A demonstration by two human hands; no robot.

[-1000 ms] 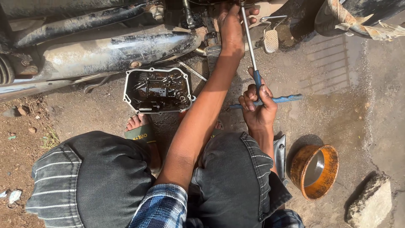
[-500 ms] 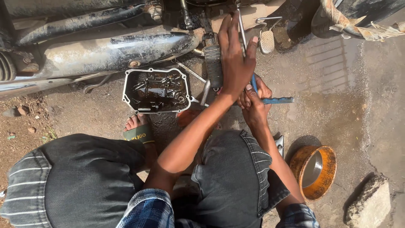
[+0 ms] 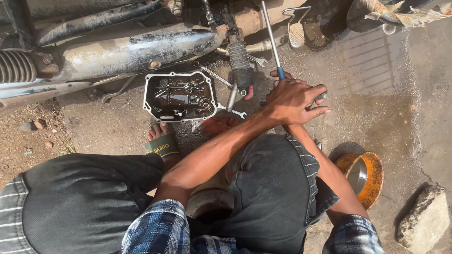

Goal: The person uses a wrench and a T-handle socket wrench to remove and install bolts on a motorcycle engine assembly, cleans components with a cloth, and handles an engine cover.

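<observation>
Squatting over the dirt, the person is laying the left hand (image 3: pixel 293 99) flat over the top of the right hand, which is almost wholly hidden beneath it; only a fingertip is peeking out near the blue collar of the T-handle wrench (image 3: pixel 271 40). The left hand's fingers are spreading loosely and pressing down rather than curling round anything. Whether the right hand is closed round the wrench's handle I cannot tell, since the left hand is covering it.

Taking the open engine cover (image 3: pixel 179 96) as the landmark: the wrench is standing just to its right, its shiny shaft running up and away toward the motorcycle's underside. The cover is lying on the ground with its oily inside facing up. Above the cover the exhaust pipe (image 3: pixel 132 47) is stretching across. A footpeg (image 3: pixel 239 59) with ribbed rubber is hanging just beside the cover's upper right corner, and a small spanner (image 3: pixel 229 109) is lying touching its right edge. Below the cover a sandalled foot (image 3: pixel 161 142) is resting. Far to the cover's lower right an orange bowl (image 3: pixel 361 175) is sitting, with a stone (image 3: pixel 424 217) beyond it.
</observation>
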